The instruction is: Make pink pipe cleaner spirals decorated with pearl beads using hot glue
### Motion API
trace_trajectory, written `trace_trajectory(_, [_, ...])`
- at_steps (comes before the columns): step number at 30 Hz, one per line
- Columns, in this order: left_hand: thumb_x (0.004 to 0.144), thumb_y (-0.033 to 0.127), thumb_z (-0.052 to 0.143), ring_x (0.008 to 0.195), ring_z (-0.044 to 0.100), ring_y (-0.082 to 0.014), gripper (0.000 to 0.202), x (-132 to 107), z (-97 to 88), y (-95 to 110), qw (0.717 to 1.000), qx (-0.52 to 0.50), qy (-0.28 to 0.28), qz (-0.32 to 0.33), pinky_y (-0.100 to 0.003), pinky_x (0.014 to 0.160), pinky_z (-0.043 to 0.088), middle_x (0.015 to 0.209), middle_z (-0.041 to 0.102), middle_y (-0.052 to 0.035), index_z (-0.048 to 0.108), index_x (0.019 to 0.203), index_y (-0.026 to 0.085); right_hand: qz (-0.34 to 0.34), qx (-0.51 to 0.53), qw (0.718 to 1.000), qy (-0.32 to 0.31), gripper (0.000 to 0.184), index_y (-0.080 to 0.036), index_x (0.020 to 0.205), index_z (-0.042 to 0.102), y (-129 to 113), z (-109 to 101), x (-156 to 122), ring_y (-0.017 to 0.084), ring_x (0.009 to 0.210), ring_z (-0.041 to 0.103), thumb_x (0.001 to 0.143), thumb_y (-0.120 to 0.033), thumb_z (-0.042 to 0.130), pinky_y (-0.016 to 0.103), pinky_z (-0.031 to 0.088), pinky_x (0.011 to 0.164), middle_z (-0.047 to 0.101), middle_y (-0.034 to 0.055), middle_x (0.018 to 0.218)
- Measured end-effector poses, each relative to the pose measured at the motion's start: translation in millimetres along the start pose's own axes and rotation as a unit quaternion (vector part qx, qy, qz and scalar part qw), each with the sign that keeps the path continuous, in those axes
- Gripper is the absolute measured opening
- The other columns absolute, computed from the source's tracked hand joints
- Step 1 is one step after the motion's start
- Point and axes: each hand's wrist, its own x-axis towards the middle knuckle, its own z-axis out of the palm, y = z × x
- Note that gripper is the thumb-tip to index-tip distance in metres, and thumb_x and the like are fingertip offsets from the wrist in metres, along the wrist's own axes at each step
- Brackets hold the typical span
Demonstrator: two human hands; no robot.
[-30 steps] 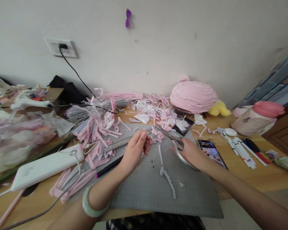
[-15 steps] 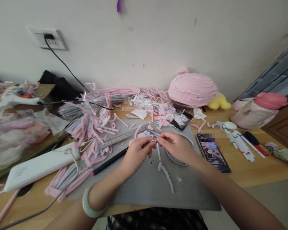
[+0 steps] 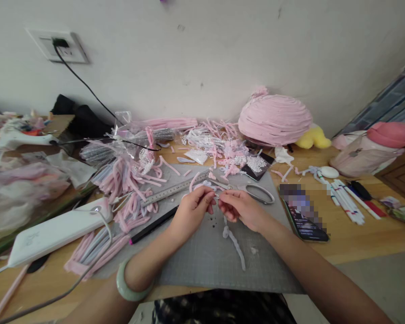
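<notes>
My left hand (image 3: 193,210) and right hand (image 3: 245,208) had fingers pinched on beads (image 3: 216,196) above the mat (image 3: 202,265); seemingly I was adjusting them, and the next move called for steadiness.

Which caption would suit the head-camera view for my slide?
A bare left hand and bare right hand pinch a tiny whitish piece over a flat grey cutting mat.

A wooden table (image 3: 347,245) stands against a pale, scuffed wall (image 3: 205,49).
</notes>
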Motion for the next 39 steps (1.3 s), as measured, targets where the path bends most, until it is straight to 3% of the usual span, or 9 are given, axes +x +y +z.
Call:
trace_trajectory(4, [0.088,0.033,0.037,0.054,0.047,-0.0122,0.026,0,-2.9,3,0.991,0.124,-0.017,0.055,-0.023,0.056,0.036,0.055,0.049,0.0035,0.049,0.07,0.019,0.027,0.108,0.993,-0.029,0.022,-0.013,0.059,0.054,1,0,0,0.003,0.035,0.039,0.069,-0.031,0.062,0.016,0.023,0.034,0.051,-0.0043,0.049])
trace_trajectory(7, [0.09,0.029,0.033,0.057,0.045,-0.0129,0.026,0,-4.2,4,0.98,0.17,-0.03,0.102,-0.024,0.058,0.035,0.056,0.046,0.0032,0.046,0.069,0.019,0.077,0.164,0.979,-0.092,0.017,-0.011,0.06,0.056,2,-2,0,0.003,0.035,0.041,0.07,-0.025,0.058,0.015,0.024,0.034,0.054,-0.0023,0.049])
trace_trajectory(11, [0.09,0.027,0.032,0.059,0.043,-0.013,0.025,-1,-3.5,4,0.977,0.169,-0.034,0.127,-0.024,0.058,0.034,0.058,0.045,0.003,0.044,0.07,0.019,0.144,0.235,0.938,-0.209,0.016,-0.008,0.065,0.059,6,-5,0,0.003,0.034,0.042,0.072,-0.02,0.052,0.015,0.027,0.033,0.057,0.0001,0.052])
trace_trajectory(18, [0.091,0.026,0.031,0.06,0.042,-0.0124,0.025,-4,-1.9,5,0.982,0.131,-0.027,0.134,-0.024,0.059,0.033,0.059,0.043,0.0032,0.043,0.07,0.019,0.127,0.353,0.86,-0.347,0.022,-0.008,0.068,0.059,11,-8,3,0.004,0.035,0.04,0.078,-0.022,0.046,0.014,0.029,0.032,0.056,0.0009,0.054])
trace_trajectory(28, [0.09,0.023,0.032,0.063,0.045,-0.0126,0.023,-7,-2.2,7,0.972,0.153,-0.019,0.177,-0.023,0.059,0.035,0.062,0.048,0.0017,0.045,0.071,0.019,0.126,0.372,0.83,-0.395,0.025,-0.011,0.064,0.054,13,-8,1,0.004,0.034,0.037,0.08,-0.024,0.04,0.014,0.027,0.03,0.05,-0.0005,0.052])
trace_trajectory(39, [0.09,0.02,0.034,0.062,0.048,-0.0119,0.019,-10,-4.8,5,0.951,0.199,-0.012,0.238,-0.022,0.058,0.037,0.066,0.051,0.0008,0.048,0.076,0.018,0.133,0.367,0.829,-0.401,0.023,-0.011,0.06,0.053,16,-9,1,0.003,0.032,0.035,0.077,-0.021,0.041,0.013,0.028,0.031,0.047,-0.0019,0.05])
